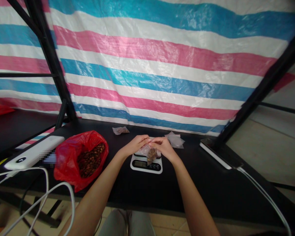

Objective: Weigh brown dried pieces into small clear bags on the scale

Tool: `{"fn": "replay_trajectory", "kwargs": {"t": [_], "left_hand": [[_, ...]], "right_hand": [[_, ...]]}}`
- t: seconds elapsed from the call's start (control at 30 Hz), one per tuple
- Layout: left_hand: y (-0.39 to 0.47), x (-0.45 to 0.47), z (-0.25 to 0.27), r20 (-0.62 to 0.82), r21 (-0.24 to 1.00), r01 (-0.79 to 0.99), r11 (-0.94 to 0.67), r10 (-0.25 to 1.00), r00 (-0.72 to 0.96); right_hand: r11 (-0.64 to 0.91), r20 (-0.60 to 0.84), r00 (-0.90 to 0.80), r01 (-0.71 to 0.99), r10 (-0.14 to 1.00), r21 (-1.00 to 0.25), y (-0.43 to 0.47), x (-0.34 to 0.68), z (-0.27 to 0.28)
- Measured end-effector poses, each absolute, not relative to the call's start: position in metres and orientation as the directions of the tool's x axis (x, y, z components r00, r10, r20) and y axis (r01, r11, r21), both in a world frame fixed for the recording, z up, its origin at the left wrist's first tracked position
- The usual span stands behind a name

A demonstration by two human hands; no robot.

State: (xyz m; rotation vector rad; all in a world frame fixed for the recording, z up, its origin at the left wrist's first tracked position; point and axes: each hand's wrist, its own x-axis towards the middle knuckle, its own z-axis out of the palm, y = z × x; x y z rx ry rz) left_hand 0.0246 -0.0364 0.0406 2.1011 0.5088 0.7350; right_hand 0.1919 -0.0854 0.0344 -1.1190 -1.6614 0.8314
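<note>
My left hand (138, 143) and my right hand (162, 144) meet over a white kitchen scale (133, 163), fingers pinched along the top edge of a small clear plastic bag (151, 155). Brown pieces, like seeds or beans, fill the lower part of the bag, which hangs over the scale's front. Part of the scale's platform and display panel is hidden behind the bag and hands. To the left stands an open red plastic bag (66, 157) full of brown beans or seeds (92, 160).
A small filled bag (120, 130) lies behind on the left, and flat clear bags (175, 140) lie right of the scale. A white power strip (36, 152) and cables (71, 196) are at left. A phone-like device (218, 154) with a cable lies at right. Striped sheeting (149, 72) hangs behind the black table.
</note>
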Motion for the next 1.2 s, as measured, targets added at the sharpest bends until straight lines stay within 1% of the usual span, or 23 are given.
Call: {"fn": "replay_trajectory", "kwargs": {"t": [0.17,0.3,0.37,0.6,0.7,0.93,1.1,1.2], "left_hand": [[-0.035,0.021,0.04,0.231,0.918,-0.004,-0.398,0.525,0.82],[-0.034,0.017,0.043,0.158,0.952,-0.004,-0.307,0.48,0.863],[-0.034,0.016,0.043,0.154,0.953,-0.002,-0.304,0.478,0.865],[-0.033,0.019,0.041,0.231,0.934,-0.04,-0.355,0.515,0.825],[-0.033,0.016,0.042,0.198,0.945,-0.019,-0.327,0.523,0.829],[-0.031,0.005,0.044,0.097,0.981,-0.003,-0.195,0.473,0.876],[-0.029,0.005,0.042,0.044,0.973,0.071,-0.221,0.476,0.878],[-0.029,0.004,0.042,0.048,0.968,0.073,-0.238,0.464,0.884]], "right_hand": [[0.362,0.325,-0.17,0.283,0.93,-0.888,-0.087,0.192,0.035],[0.349,0.306,-0.193,0.265,0.932,-0.899,-0.089,0.19,0.037],[0.346,0.302,-0.198,0.251,0.932,-0.904,-0.09,0.189,0.038],[0.358,0.308,-0.215,0.262,0.927,-0.896,-0.09,0.188,0.039],[0.348,0.297,-0.209,0.275,0.932,-0.897,-0.089,0.19,0.037],[0.324,0.272,-0.197,0.319,0.942,-0.891,-0.088,0.194,0.036],[0.318,0.282,-0.152,0.346,0.947,-0.883,-0.089,0.194,0.038],[0.327,0.293,-0.146,0.341,0.945,-0.882,-0.089,0.194,0.04]]}}
